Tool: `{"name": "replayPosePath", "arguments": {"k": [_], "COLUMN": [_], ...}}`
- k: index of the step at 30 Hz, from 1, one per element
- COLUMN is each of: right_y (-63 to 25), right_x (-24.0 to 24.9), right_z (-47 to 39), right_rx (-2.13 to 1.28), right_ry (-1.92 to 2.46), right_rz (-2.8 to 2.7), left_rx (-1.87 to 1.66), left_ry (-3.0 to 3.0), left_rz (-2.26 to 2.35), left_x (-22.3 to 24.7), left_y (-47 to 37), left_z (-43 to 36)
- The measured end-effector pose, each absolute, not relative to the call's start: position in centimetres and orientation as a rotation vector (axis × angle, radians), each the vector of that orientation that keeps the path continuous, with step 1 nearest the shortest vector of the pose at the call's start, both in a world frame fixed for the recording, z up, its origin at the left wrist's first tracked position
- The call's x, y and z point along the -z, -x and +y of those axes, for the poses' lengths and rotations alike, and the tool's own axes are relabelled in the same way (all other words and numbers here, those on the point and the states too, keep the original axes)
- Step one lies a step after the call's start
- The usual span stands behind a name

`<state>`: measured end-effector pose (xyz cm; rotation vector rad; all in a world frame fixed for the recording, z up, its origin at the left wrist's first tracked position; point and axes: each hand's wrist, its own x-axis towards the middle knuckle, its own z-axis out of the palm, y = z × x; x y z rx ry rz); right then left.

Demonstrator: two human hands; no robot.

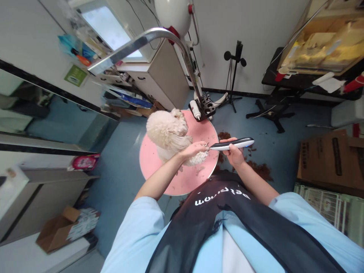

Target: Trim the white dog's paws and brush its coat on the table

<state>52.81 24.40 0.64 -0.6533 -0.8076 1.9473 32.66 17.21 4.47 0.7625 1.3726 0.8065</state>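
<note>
dog (165, 127) is on the pink table (150, 163), left of and partly beneath the left hand (196, 150), which seems closed on part of it; the right hand (234, 154) grips the clipper (231, 143), tip nearly at the left fingers (202, 143). clipping seems underway; the next stroke calls for steadiness.

1 dog (167, 129), 1 clipper (233, 144), 2 hands (195, 149) (235, 154)
</note>
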Motion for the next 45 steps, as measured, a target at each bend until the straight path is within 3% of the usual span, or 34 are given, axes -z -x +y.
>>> {"name": "replayPosePath", "arguments": {"k": [13, 35, 42, 45], "right_y": [-54.1, -52.1, -52.6, -53.3], "right_x": [0.8, 0.5, 1.0, 0.6], "right_z": [26.8, 25.0, 25.0, 25.5], "right_rx": [-2.102, -1.788, -2.097, -2.269], "right_ry": [0.834, 1.068, 0.903, 0.812], "right_rz": [-0.844, -1.034, -0.846, -1.024], "left_rx": [-0.835, -0.723, -0.682, -0.693], "left_ry": [-0.779, -0.974, -1.130, -1.182], "left_rz": [1.423, 1.519, 1.553, 1.613], "left_x": [-2.9, -3.8, -3.3, -2.9], "left_y": [-32.8, -34.4, -34.3, -34.4], "left_z": [16.7, 16.1, 16.0, 16.0]}}
